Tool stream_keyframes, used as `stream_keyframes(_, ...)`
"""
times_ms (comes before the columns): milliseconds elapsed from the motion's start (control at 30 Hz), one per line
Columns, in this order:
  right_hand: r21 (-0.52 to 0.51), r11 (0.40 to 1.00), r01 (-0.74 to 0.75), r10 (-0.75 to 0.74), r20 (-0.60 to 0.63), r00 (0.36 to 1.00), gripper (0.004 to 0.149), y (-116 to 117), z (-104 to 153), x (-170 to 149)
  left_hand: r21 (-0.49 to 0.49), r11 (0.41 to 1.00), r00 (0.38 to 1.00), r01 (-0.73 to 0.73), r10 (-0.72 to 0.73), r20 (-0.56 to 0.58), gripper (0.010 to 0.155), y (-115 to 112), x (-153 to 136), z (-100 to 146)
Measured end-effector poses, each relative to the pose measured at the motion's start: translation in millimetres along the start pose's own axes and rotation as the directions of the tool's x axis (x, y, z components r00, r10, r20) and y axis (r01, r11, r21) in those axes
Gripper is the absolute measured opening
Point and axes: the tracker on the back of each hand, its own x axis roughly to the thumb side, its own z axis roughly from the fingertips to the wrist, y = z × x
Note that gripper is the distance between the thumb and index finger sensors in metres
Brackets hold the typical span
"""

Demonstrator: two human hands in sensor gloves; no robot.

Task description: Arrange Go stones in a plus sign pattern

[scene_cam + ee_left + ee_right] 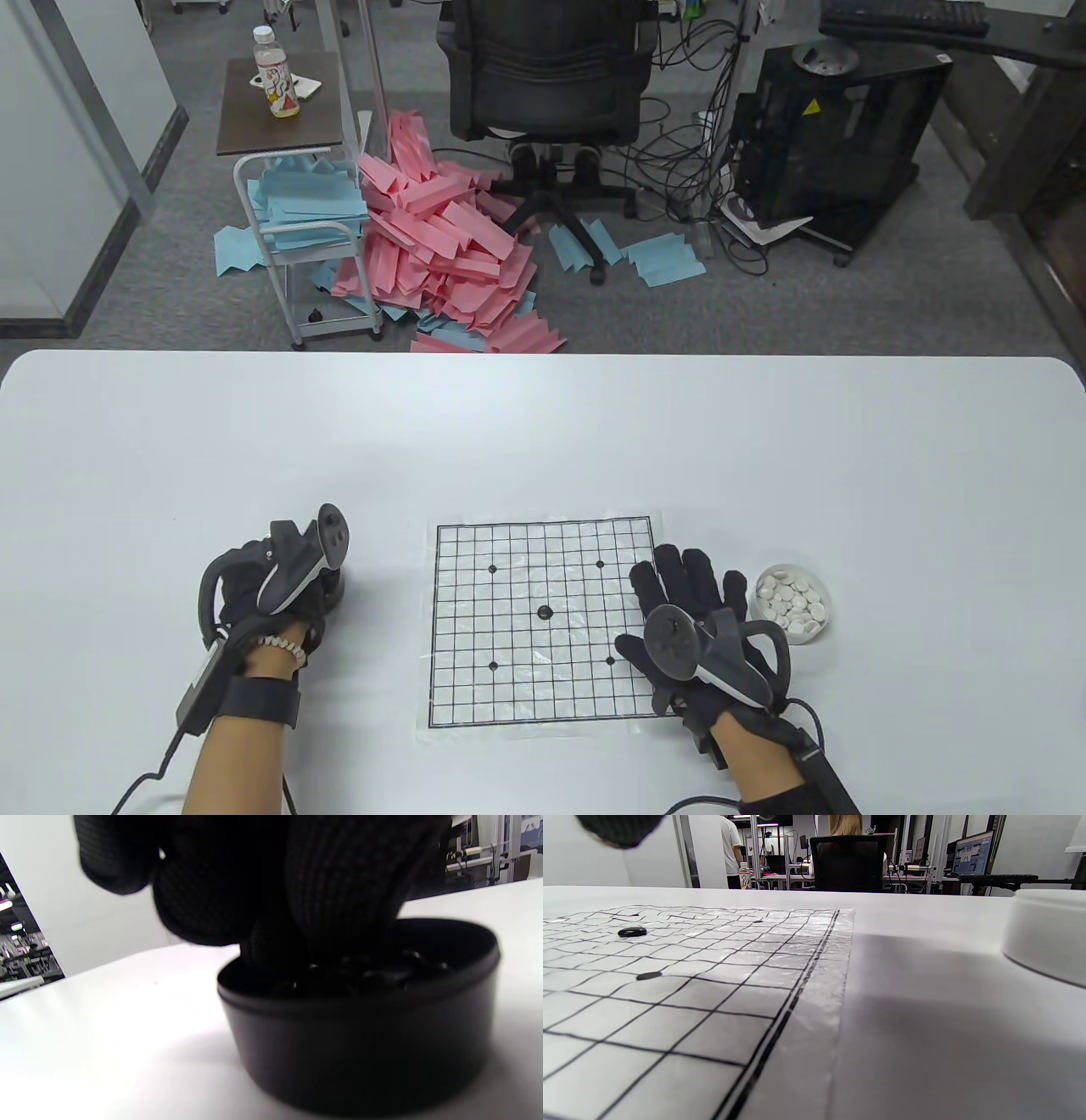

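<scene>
Right now one black stone (545,610) lies flat on the middle point of the Go board (543,624). The stone is round, so it points no special way. The board is a thin square sheet with black lines, and it sits under crinkly, shiny clear plastic. Its sides run nearly straight with the near edge of the table (543,441), with only a tiny tilt. In the right wrist view the stone (632,932) looks like a small, flat, glossy button, and the printed dots on the grid are flatter still. Just to the right of the board stands a small round white bowl (792,603) full of white stones (793,598), smooth and pebble-like. The right hand (700,615) lies flat on the table with its fingers spread, over the board's right edge and close beside the white bowl; it holds nothing. Well to the left of the board, the left hand (271,594) is curled down over a round black bowl (360,1035). This bowl has smooth dark walls and a thick rim, and shiny black stones (365,976) fill it. The knit fingertips (339,899) dip into those stones, but one cannot tell if they pinch one. The table is white and smooth with rounded corners.
</scene>
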Motion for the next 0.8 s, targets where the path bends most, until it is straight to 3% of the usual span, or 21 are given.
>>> stream_keyframes(133, 0.000, 1.000, -0.003, 0.003, 0.003, 1.000, 0.083, 0.0, 0.0, 0.5, 0.100, 0.994, 0.997, -0.053, 0.047, 0.056, 0.040, 23.4, 11.0, 8.3)
stream_keyframes(267, -0.004, 1.000, -0.003, 0.003, 0.005, 1.000, 0.083, 0.0, 0.0, 0.5, 0.138, 0.980, 0.979, -0.143, 0.120, 0.162, 0.040, 42.9, 33.3, 17.8)
stream_keyframes(533, -0.009, 1.000, 0.003, -0.003, 0.004, 1.000, 0.082, -0.2, 0.1, -0.7, 0.019, 0.947, 0.875, -0.319, 0.287, 0.389, 0.041, 52.6, 104.5, 39.8)
stream_keyframes(800, -0.009, 1.000, 0.000, 0.000, 0.009, 1.000, 0.083, -0.1, 0.2, -0.1, -0.085, 0.957, 0.817, -0.277, 0.281, 0.503, 0.040, 32.3, 167.7, 60.3)
